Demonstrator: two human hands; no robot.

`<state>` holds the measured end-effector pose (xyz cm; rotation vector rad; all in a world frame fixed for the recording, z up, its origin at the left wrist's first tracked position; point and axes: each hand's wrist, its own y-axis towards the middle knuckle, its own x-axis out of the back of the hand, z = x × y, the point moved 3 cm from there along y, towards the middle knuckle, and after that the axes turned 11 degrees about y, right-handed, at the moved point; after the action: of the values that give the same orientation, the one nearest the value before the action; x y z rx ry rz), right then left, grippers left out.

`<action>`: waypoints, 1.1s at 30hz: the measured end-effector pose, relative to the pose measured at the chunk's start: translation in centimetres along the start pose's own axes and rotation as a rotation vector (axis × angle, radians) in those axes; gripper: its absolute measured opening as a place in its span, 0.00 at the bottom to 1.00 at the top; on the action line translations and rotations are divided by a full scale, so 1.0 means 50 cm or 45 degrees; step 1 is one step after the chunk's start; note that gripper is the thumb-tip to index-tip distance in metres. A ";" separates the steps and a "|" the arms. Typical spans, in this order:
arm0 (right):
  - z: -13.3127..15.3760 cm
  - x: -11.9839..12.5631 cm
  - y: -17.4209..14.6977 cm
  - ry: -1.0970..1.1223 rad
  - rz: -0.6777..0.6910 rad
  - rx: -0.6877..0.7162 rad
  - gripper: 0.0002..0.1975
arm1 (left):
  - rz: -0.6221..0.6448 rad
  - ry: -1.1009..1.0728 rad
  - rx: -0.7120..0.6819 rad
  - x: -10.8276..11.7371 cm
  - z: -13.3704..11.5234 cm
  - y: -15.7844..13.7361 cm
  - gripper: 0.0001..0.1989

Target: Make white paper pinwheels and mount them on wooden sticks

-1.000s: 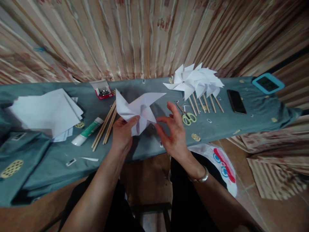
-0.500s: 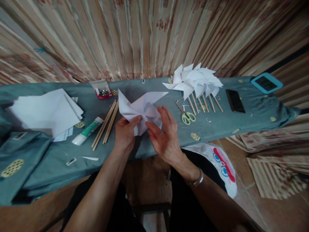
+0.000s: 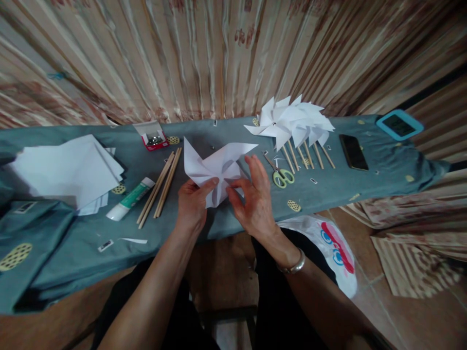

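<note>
A white paper pinwheel [image 3: 213, 167] with folded blades is held over the front of the table. My left hand [image 3: 193, 204] grips it from the left, thumb pressed near its centre. On the other side, my right hand [image 3: 253, 199] pinches the lower right edge of the paper between thumb and index finger, the other fingers raised. To the left of the hands lie several wooden sticks [image 3: 160, 187] and a glue stick [image 3: 130, 198]. Behind them is a small open box [image 3: 155, 141] with shiny metal pieces inside. Green-handled scissors [image 3: 281, 177] rest to the right.
Several finished pinwheels on sticks [image 3: 276, 123] overlap at the back right. A phone [image 3: 353, 151] and a blue-framed device [image 3: 399, 125] lie further right. Stacked white paper [image 3: 65, 170] sits at the left. A curtain [image 3: 204, 58] hangs behind the cloth-covered table [image 3: 251, 218].
My right thumb and index finger have come together at the paper's lower right, where the fingers were more spread. The pinwheel and both hands appear slightly further right in view.
</note>
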<state>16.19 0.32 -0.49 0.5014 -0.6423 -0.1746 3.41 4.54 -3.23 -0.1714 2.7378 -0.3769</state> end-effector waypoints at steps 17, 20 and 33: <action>-0.007 -0.006 0.002 0.033 -0.059 -0.075 0.03 | -0.004 -0.008 -0.004 -0.005 0.005 -0.002 0.17; -0.007 -0.005 0.003 0.035 -0.057 -0.082 0.03 | 0.000 -0.005 -0.003 -0.005 0.004 -0.003 0.17; -0.005 0.017 0.008 -0.057 -0.084 0.013 0.04 | -0.035 0.026 -0.036 0.008 -0.007 0.008 0.16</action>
<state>17.02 0.52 -0.04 0.5299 -0.6711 -0.2455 2.86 4.96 -3.17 -0.2138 2.7644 -0.3499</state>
